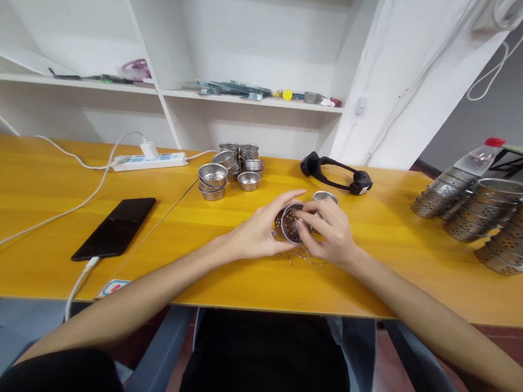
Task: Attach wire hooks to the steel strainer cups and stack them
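Tilted toward me, a perforated metal strainer cup is held above the table near its front edge. My left hand wraps round its left side, thumb below and fingers above. My right hand has its fingertips inside the mouth and at the right rim; whether they pinch anything small there is hidden. Beneath the hands lie thin bent metal wires, partly covered. Just behind my right hand stands another metal cup, mostly hidden by the hand.
Several strainer cups sit in stacks at the back left of centre. A black headset-like band lies behind my hands. Tall cup stacks and a red-capped bottle stand right. A phone, cable and power strip occupy the left.
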The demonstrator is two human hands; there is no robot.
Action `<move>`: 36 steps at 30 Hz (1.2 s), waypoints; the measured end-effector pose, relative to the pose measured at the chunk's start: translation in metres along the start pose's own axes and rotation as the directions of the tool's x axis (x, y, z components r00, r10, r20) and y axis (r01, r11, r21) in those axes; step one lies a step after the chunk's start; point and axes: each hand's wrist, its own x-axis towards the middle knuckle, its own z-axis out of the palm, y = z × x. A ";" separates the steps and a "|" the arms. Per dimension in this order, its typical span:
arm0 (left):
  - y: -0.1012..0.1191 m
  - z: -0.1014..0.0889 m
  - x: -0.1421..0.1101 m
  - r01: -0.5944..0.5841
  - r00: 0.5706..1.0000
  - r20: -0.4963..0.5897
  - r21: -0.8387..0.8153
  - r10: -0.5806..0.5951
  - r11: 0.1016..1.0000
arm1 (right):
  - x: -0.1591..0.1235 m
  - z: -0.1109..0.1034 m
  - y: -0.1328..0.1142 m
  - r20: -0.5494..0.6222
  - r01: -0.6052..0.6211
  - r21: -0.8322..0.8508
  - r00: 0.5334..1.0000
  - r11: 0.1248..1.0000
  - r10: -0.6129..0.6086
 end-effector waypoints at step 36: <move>-0.006 -0.001 -0.002 -0.038 0.999 0.007 0.141 0.037 0.989 | 0.000 0.004 -0.009 0.062 -0.085 -0.015 0.994 0.996 0.086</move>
